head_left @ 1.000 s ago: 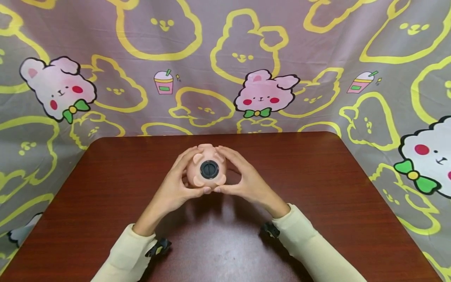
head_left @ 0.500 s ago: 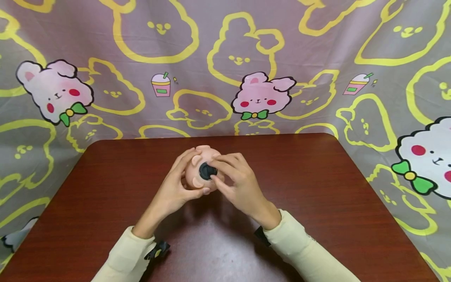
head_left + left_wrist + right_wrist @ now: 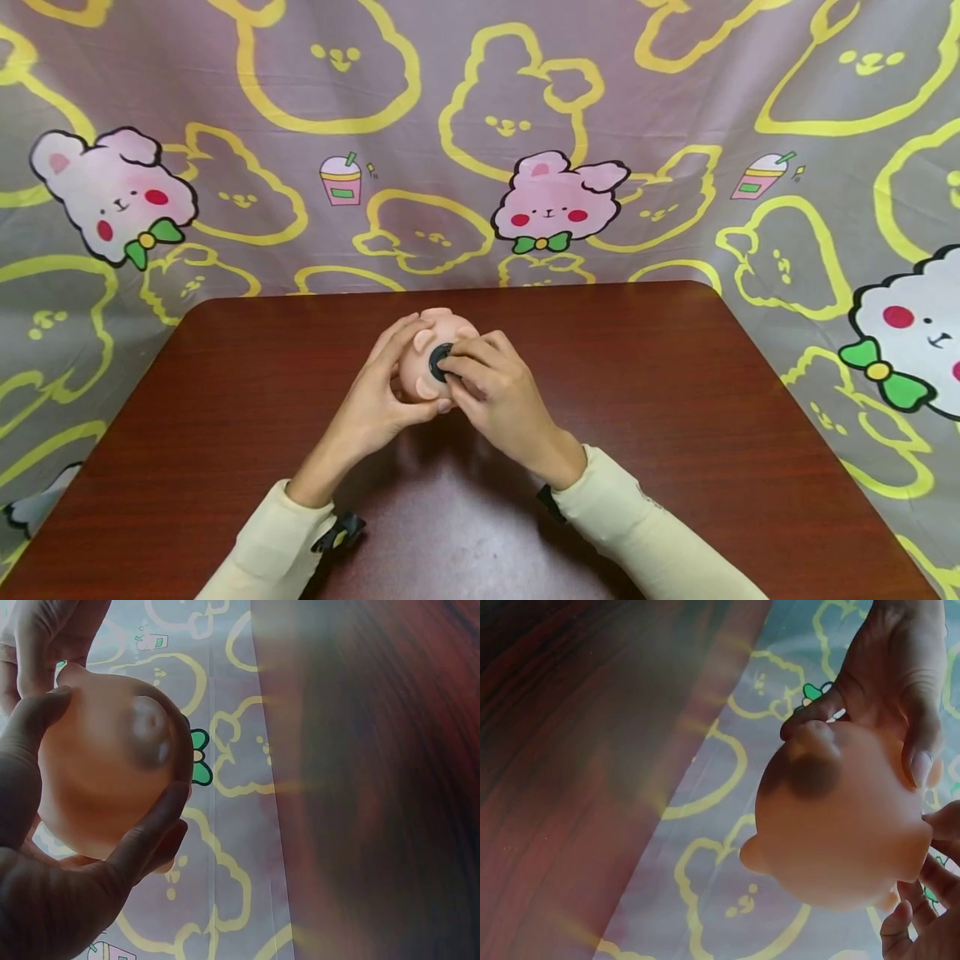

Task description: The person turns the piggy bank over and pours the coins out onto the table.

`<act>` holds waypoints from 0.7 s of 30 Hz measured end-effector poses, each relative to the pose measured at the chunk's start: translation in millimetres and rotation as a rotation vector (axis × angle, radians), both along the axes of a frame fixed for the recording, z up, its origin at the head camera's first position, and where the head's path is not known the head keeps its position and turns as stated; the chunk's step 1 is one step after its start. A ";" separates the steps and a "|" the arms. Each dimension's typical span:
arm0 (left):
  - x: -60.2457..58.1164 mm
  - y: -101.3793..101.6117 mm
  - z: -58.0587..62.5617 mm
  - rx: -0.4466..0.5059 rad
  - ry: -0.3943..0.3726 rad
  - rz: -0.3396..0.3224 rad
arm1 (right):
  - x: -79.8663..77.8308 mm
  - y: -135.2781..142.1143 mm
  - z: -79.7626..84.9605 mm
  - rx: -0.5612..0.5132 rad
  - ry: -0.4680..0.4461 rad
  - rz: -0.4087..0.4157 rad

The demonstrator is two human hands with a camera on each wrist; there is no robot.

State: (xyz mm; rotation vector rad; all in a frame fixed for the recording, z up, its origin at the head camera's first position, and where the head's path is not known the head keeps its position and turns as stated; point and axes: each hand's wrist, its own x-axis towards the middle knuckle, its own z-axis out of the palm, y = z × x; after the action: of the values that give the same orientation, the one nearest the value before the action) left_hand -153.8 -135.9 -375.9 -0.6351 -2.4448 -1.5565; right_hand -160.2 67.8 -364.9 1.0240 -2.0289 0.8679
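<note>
A round pink piggy bank (image 3: 417, 367) is held up over the table with its underside and stubby feet turned toward the head camera. My left hand (image 3: 366, 402) grips it from the left, fingers over the top and thumb underneath. Set in its underside is a round black plug (image 3: 437, 363), partly covered by the fingers of my right hand (image 3: 512, 400), which pinch at it. In the left wrist view the smooth side of the piggy bank (image 3: 97, 772) shows between thumb and fingers. The right wrist view has the piggy bank (image 3: 840, 825) hiding the plug.
Below lies a dark red-brown wooden table (image 3: 675, 400) with rounded far corners. A grey-pink curtain (image 3: 442, 108) printed with cartoon animals hangs behind it and along both sides.
My right hand has left the piggy bank's right side and brought its fingers to the black plug, turning slightly there. The left hand keeps its grip, and the piggy bank has barely moved.
</note>
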 end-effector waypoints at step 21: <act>1.5 5.5 1.1 -0.051 0.047 0.035 | 1.3 -10.0 -4.6 -0.117 0.068 -0.049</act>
State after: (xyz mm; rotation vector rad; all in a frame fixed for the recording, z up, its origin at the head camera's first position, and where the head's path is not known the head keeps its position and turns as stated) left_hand -152.3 -130.4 -374.8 -0.6274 -2.4541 -1.4541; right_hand -158.9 57.8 -369.4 0.9233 -1.9152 0.9022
